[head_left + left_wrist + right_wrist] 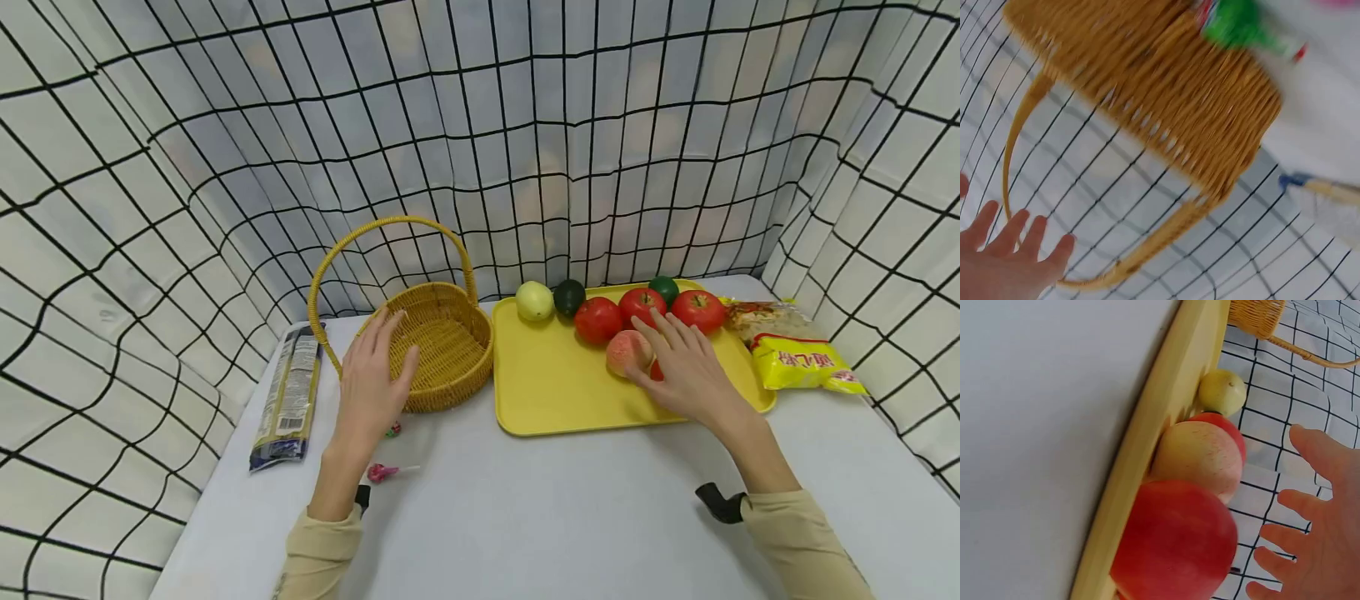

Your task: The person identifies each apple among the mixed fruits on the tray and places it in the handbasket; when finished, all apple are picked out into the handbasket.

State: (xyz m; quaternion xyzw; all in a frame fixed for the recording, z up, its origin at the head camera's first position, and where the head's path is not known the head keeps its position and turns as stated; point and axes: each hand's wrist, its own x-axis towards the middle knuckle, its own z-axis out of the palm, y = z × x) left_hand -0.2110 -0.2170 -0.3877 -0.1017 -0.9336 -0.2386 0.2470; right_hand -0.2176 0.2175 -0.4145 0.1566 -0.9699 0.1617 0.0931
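My left hand (369, 383) hovers over the near left side of a yellow wicker basket (450, 387), fingers spread and holding nothing. In the left wrist view, its fingers show beside the arched handle (1147, 247). My right hand (686, 371) hangs with spread fingers over the right part of a yellow tray (555, 392), gripping nothing. Just left of it sits a peach (627, 353). A red round fruit (1175, 540) lies below that hand, mostly hidden in the head view. Behind are red tomatoes (597, 321), a pale green fruit (534, 301) and dark green ones (569, 297).
A long printed packet (288, 396) lies left of the basket. On the white table, a pink lollipop (382, 472) and a green-wrapped lollipop (1235, 25) lie before the basket. Yellow food bags (802, 362) touch the tray's right side. Black netting (480, 150) surrounds the table.
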